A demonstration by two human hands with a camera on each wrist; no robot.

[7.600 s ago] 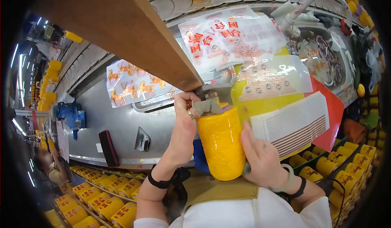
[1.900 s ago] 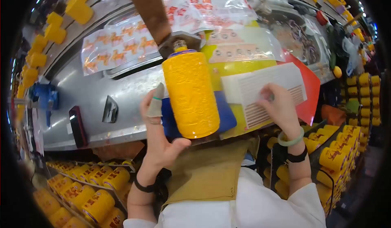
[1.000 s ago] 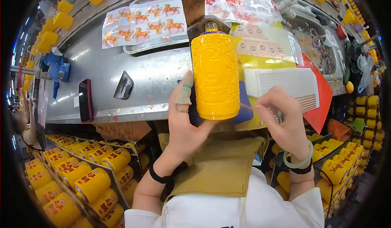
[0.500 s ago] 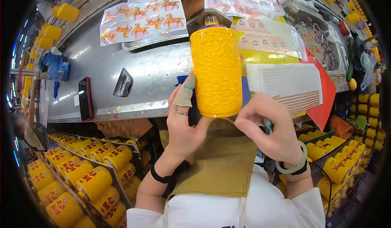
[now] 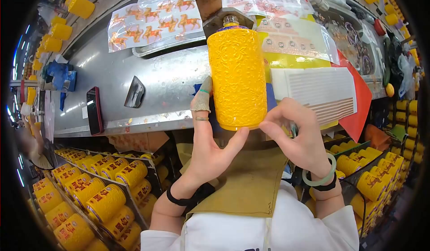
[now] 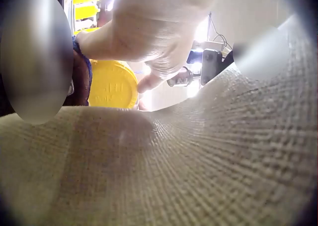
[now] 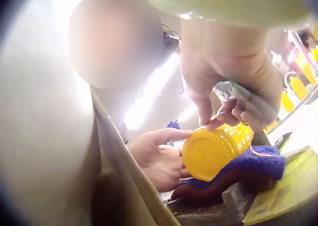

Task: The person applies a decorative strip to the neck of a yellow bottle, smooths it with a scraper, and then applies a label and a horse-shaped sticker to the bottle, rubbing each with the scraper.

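Observation:
A yellow embossed bottle (image 5: 237, 81) lies on a folded blue cloth (image 7: 271, 161), its glass neck toward a metal bracket and its base toward me. My left hand (image 5: 210, 157), a fabric cot on one finger, touches the bottle's left side with straight fingers, its thumb against the base rim. At the rim's right, my right hand (image 5: 298, 137) pinches the end of a thin orange-brown strip (image 7: 258, 153), mostly hidden now. A crumpled silvery piece (image 7: 231, 90) sits in the right palm. The left wrist view shows the round base (image 6: 114, 87) partly behind a hand.
A wooden beam (image 5: 207, 0) rises behind the bottle. Right of it lie a striped sheet (image 5: 320, 94) and a red sheet (image 5: 356, 101). Horse decals (image 5: 156, 22), a phone (image 5: 94, 110) and a dark curved piece (image 5: 135, 92) are left. Racks of yellow bottles (image 5: 103, 201) flank me below.
The right hand has come from the striped sheet to the bottle's base with the thin strip. The left thumb has moved onto the base rim. Earlier, the bottle was lowered onto the cloth.

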